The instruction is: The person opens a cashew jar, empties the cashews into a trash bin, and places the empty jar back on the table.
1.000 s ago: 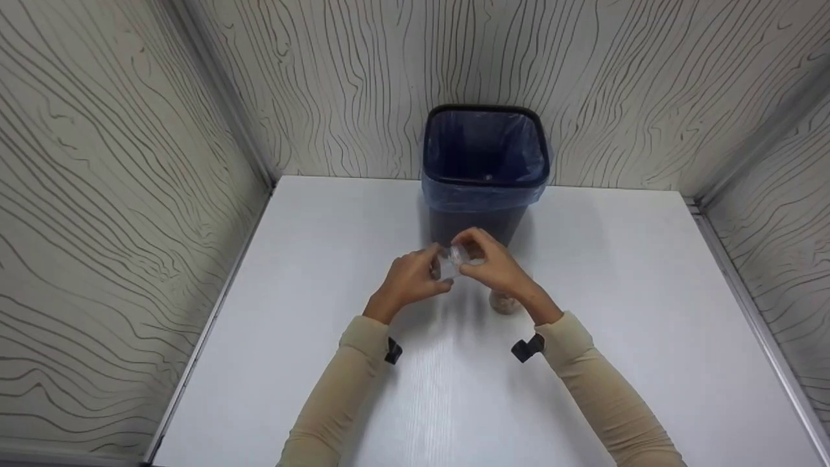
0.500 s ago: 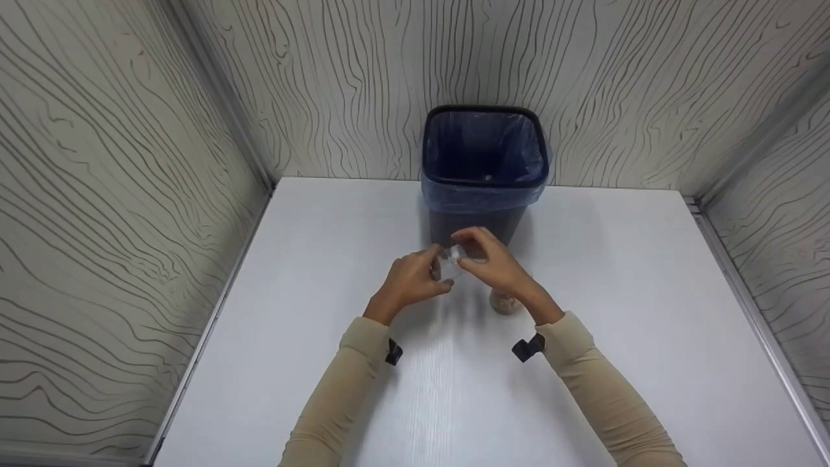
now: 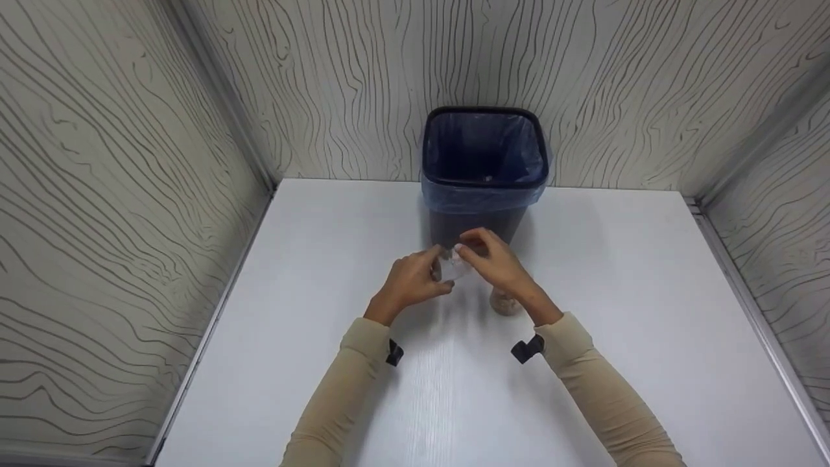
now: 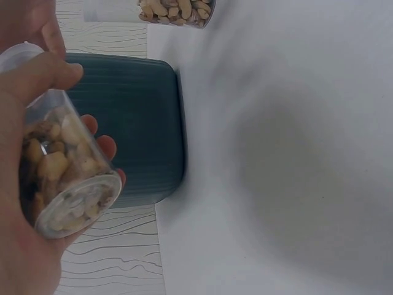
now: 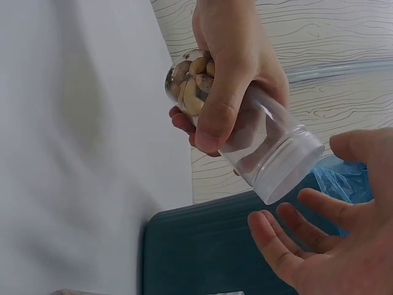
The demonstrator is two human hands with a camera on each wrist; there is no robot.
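Observation:
A clear plastic jar [image 4: 67, 166] with cashews and other nuts in its lower part is gripped by my left hand [image 3: 408, 279], tilted with its lidded end toward my right hand [image 3: 496, 263]. A translucent screw lid [image 5: 288, 166] sits on the jar. In the right wrist view, my right hand's fingers are bent loosely and spread around the lid, with a gap between them and it. A second jar of nuts [image 3: 504, 303] stands on the table below my right wrist, partly hidden by it; its nuts also show at the top of the left wrist view.
Just beyond my hands, a dark bin [image 3: 476, 224] with a blue liner [image 3: 483, 200] stands on the white table [image 3: 324, 240] against the patterned back wall. A small pale thing [image 3: 487, 178] lies inside the bin. Patterned panels rise at both sides.
My right hand's fingers, earlier around the lid, have drawn slightly back and its thumb has shifted up. My left hand keeps holding the jar in the same place.

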